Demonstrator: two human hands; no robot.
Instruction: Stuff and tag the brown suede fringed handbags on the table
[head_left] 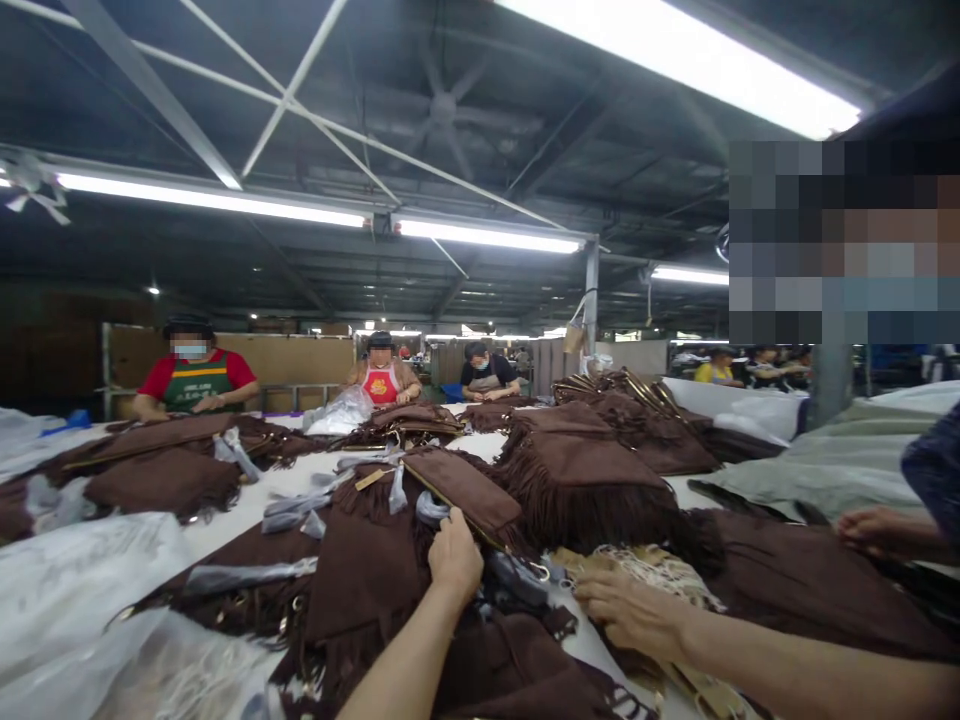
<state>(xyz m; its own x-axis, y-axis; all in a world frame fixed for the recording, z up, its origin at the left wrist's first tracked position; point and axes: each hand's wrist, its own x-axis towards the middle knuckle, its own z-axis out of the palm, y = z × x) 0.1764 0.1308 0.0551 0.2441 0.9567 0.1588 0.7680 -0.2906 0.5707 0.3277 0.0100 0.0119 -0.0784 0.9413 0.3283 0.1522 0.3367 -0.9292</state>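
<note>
My left hand is closed on the zipped edge of a brown fringed bag. A small tan tag and a plastic-wrapped piece lie by that bag. To the right, my right hand reaches over a pile of tan hang tags with white strings, fingers stretched out and partly over the tags. Its fingertips are too blurred to show whether a tag is touched. Grey plastic-wrapped straps lie between my hands. More brown fringed fabric lies below them.
Stacks of brown fringed bags cover much of the white table. Clear plastic bags lie at the left. A co-worker's hand rests near brown bags at the right. Several people work across the table. A metal post stands at right.
</note>
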